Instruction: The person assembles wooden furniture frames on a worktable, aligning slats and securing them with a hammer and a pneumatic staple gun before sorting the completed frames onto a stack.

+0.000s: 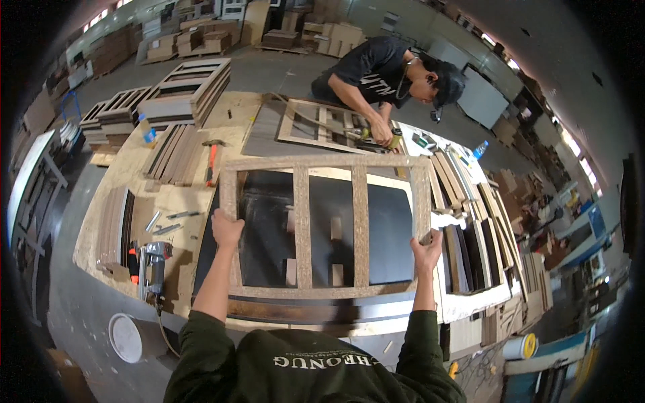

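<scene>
A rectangular wooden frame (302,225) with two inner crossbars is held up over the worktable by its two short sides. My left hand (227,228) grips its left side, fingers wrapped round the wood. On the opposite side my right hand (426,250) grips the right bar, thumb on top. Beneath the frame lies a dark panel (391,232), seen through the openings, with several small wood blocks (336,228) on it. Whether the frame touches the panel anywhere, I cannot tell.
Across the table a co-worker (376,77) bends over another frame (287,124) with a power tool. To the left lie a hammer (212,161), a nail gun (154,269), staple strips (168,228) and wood strips (176,154). More strips (470,201) fill the right side. A white bucket (127,338) stands below.
</scene>
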### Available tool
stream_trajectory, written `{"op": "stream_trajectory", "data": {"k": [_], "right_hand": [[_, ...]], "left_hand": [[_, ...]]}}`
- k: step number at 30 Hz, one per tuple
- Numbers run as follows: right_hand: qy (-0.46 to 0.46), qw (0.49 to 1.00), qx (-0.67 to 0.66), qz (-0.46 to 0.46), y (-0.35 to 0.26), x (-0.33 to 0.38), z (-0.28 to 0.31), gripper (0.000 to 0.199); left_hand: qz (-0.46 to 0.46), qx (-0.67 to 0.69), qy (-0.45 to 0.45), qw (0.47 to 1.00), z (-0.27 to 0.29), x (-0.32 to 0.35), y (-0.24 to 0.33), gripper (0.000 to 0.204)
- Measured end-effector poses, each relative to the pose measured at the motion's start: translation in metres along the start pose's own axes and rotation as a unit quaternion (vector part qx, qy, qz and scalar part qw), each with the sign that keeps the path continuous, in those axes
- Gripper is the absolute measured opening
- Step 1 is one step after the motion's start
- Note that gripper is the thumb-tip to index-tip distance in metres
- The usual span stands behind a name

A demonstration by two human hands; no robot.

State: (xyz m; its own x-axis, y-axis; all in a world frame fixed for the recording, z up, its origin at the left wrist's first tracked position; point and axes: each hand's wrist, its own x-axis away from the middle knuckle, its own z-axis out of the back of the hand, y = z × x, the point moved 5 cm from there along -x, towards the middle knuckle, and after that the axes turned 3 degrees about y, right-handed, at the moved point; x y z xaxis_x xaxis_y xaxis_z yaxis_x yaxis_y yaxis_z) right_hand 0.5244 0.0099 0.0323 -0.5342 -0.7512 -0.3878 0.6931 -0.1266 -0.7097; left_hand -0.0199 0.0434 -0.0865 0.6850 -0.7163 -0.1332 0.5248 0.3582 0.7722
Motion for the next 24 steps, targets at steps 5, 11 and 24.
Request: {"op": "stream_trajectory", "data": {"k": [5,11,24], "right_hand": [[0.078,0.988,-0.107,0.082,-0.006,-0.057,0.004,0.054],[0.151,0.975,-0.163,-0.001,0.005,-0.08,0.005,0.069],[-0.018,0.707,-0.666,-0.235,0.144,0.117,-0.011,0.054]], "left_hand": [[-0.186,0.215,0.134,0.949,0.043,-0.015,0.1,0.049],[-0.287,0.146,0.154,0.934,0.057,-0.004,0.154,0.048],[0.077,0.244,-0.097,0.962,-0.037,0.078,-0.09,0.046]]}}
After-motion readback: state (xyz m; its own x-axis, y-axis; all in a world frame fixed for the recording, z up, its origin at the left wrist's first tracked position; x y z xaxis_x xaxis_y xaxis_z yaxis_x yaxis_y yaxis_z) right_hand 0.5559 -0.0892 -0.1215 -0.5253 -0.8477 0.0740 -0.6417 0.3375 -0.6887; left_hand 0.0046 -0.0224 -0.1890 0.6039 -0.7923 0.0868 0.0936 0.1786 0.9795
